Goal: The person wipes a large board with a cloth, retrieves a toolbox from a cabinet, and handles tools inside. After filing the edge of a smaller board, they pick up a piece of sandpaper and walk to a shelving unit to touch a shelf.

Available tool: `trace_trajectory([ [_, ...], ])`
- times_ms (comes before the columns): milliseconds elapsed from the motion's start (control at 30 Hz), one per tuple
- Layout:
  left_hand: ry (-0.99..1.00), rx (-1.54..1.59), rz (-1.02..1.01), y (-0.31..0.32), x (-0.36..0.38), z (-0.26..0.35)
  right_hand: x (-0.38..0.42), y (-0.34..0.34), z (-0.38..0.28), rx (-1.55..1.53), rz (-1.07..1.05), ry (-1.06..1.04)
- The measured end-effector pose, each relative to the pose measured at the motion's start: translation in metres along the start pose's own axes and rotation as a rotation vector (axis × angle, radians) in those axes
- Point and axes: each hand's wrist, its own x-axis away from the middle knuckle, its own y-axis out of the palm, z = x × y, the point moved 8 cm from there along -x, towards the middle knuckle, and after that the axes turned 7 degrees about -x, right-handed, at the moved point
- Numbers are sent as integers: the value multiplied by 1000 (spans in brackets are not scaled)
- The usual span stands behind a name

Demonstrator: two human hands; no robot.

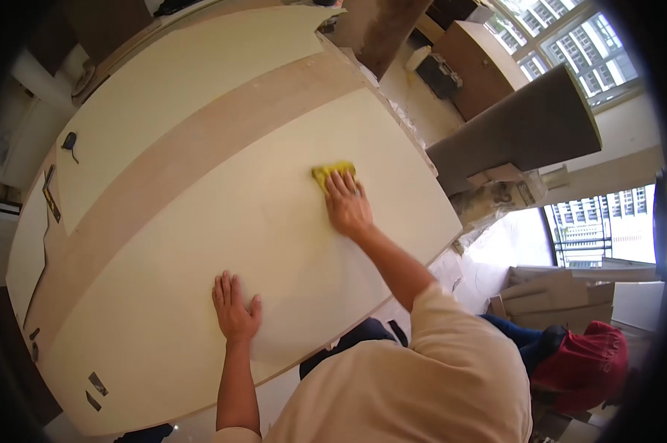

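A large cream-coloured panel (171, 295) lies flat across the work surface. On its right part, my right hand (347, 208) presses a yellow cloth (323, 174) against the panel, the fingers lying over it. Lower and further left, my left hand (237, 310) rests palm down on the same panel, fingers stretched out and thumb apart, with nothing held. A pinkish-brown strip (201, 133) of bare board runs between this panel and another cream sheet (156, 96) beyond it.
A black tape measure (69, 142) and a small square tool (51, 196) lie at the left. Small dark pieces (97, 383) are at the lower left. A rolled dark sheet (518, 122) stands beyond the right edge. A person in a red shirt (584, 362) bends at the lower right.
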Motion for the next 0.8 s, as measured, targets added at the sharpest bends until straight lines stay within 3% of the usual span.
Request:
trace_trajectory([
  [133, -2, 8, 9, -1, -1, 1, -83, -14, 17, -38, 68, 28],
  [300, 1, 9, 9, 3, -6, 1, 5, -1, 12, -53, 12, -102],
  [433, -17, 3, -19, 4, 0, 0, -88, -13, 32, -97, 188, -32],
  [533, -19, 7, -15, 2, -1, 2, -98, 2, 10, 56, 102, -111],
  [600, -15, 0, -4, 4, -2, 1, -49, 3, 4, -99, 27, -167],
  [667, -10, 8, -15, 4, 6, 1, -58, 4, 17, -90, 18, -188],
  [800, -7, 29, 15, 2, -1, 2, -118, -8, 18, -58, 61, -51],
])
